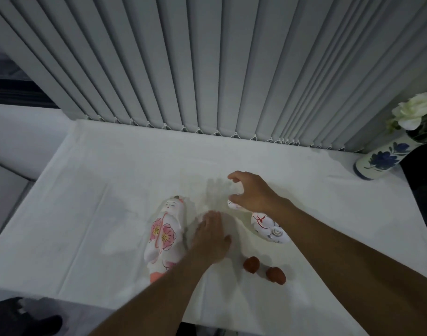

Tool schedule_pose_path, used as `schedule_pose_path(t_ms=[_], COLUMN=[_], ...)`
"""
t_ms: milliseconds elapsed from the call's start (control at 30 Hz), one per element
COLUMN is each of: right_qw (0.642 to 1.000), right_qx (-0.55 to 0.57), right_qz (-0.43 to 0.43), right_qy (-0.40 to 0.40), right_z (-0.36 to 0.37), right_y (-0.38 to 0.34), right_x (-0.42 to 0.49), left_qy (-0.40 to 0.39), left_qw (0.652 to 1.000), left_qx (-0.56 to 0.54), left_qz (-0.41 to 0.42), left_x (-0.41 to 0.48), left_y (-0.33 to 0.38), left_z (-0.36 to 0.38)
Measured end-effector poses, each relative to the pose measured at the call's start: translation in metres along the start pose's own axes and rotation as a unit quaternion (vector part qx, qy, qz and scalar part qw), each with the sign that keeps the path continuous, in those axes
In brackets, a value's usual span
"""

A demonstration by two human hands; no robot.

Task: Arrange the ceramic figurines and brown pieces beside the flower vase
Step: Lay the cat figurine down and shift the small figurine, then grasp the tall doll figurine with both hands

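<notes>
A white ceramic figurine with pink flowers [163, 235] lies on its back on the white tablecloth [98, 190]. My left hand [211, 237] rests flat on the cloth just right of it, fingers together, holding nothing. A second white figurine with red lines [268, 226] lies to the right. My right hand [252, 192] hovers over its far end, fingers curled apart, empty. Two brown pieces [251, 264] [276, 275] sit near the front. The blue-flowered vase [382, 158] with white flowers stands at the far right.
Grey vertical blinds [207, 69] hang behind the table's far edge. The table drops off at the left and at the front, where a dark object [25, 318] lies on the floor. A dark surface borders the vase on the right.
</notes>
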State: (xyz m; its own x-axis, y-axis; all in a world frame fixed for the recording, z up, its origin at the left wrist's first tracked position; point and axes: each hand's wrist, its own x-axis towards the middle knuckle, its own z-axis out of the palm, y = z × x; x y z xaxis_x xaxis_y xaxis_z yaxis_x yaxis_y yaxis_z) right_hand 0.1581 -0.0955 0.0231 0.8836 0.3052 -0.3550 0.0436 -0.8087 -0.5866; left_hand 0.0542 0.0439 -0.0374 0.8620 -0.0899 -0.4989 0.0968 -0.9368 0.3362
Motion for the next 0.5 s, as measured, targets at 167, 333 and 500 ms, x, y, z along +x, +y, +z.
schedule_pose_path(t_ms=[167,333,500], right_qw=[0.992,0.978,0.934], right_qx=[0.109,0.167,0.270], right_qz=[0.030,0.117,0.191], right_qy=[0.057,-0.041,-0.133], right_z=[0.015,0.056,0.102], right_y=[-0.036,-0.059,-0.078], right_x=[-0.015,-0.028,-0.045], left_qy=[0.185,0.278,0.114], left_qw=[0.979,0.947,0.925], left_qx=[-0.064,-0.139,-0.314], left_qz=[0.064,-0.080,-0.183], left_x=[-0.020,-0.044,-0.053], left_y=[-0.013,-0.084,-0.147], left_z=[-0.059,-0.078,-0.054])
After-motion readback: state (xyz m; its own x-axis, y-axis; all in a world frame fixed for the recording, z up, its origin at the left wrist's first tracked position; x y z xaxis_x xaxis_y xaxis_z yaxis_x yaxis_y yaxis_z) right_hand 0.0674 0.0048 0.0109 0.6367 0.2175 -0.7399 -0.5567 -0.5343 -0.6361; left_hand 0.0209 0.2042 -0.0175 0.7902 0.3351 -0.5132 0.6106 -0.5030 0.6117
